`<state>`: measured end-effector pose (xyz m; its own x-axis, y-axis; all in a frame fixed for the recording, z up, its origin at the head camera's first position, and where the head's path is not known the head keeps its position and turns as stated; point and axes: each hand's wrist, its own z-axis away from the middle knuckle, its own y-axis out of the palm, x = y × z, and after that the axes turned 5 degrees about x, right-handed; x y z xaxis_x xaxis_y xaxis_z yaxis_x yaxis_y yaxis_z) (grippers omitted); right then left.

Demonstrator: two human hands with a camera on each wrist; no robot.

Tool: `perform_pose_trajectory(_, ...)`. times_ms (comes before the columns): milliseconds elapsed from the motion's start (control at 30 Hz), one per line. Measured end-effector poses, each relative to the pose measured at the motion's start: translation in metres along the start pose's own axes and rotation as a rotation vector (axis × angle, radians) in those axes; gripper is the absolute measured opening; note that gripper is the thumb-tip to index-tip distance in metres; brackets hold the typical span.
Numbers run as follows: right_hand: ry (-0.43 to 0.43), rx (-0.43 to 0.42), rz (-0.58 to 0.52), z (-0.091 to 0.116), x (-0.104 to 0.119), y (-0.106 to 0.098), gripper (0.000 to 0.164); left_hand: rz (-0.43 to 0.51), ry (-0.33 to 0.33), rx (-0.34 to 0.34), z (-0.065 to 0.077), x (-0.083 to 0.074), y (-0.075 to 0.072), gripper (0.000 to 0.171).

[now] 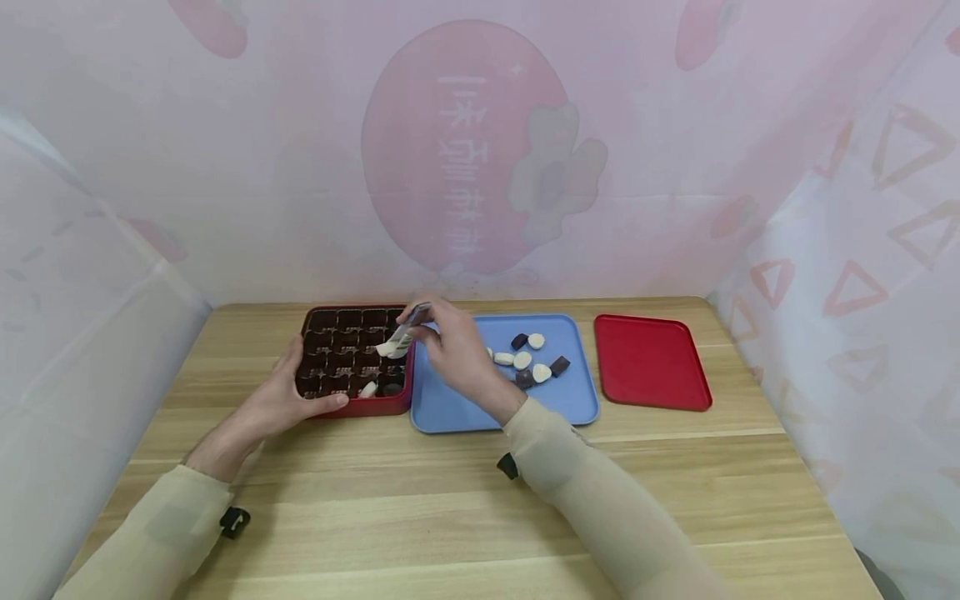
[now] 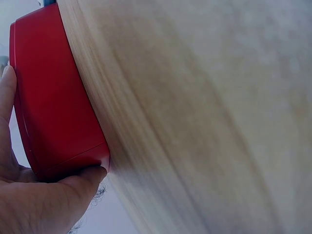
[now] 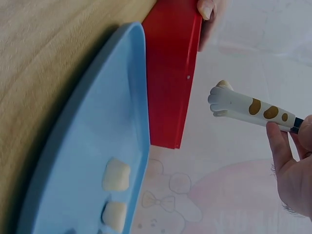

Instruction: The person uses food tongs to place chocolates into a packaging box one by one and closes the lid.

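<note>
My left hand (image 1: 277, 402) grips the left front corner of a red box (image 1: 381, 406), thumb along the front wall. The box holds a dark brown divided insert (image 1: 348, 342). In its front row lie a white chocolate (image 1: 367, 390) and dark chocolates. My right hand (image 1: 459, 350) pinches paw-shaped tongs (image 3: 253, 108), white with brown spots. A small pale piece (image 3: 224, 84) shows at the paw end, mostly covered by it. The tongs hang above the right part of the box, apart from the insert.
Directly right of the box, a blue tray (image 1: 472, 418) carries several white chocolates (image 1: 522, 361) and dark chocolates (image 1: 560, 366). Farther right lies a red tray (image 1: 652, 362). Everything stands near the back of the wooden table (image 1: 420, 508), before a printed curtain (image 1: 300, 167).
</note>
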<state>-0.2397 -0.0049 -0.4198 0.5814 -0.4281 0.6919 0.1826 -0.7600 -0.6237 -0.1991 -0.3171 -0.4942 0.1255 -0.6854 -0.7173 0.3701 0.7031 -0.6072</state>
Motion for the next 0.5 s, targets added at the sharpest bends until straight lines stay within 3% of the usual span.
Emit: perform_pose_trajectory(500,0.004,0.022,-0.031,-0.011,0.0,0.038,0.017,-0.008,0.002,-0.002,0.001,0.0,-0.001,0.145)
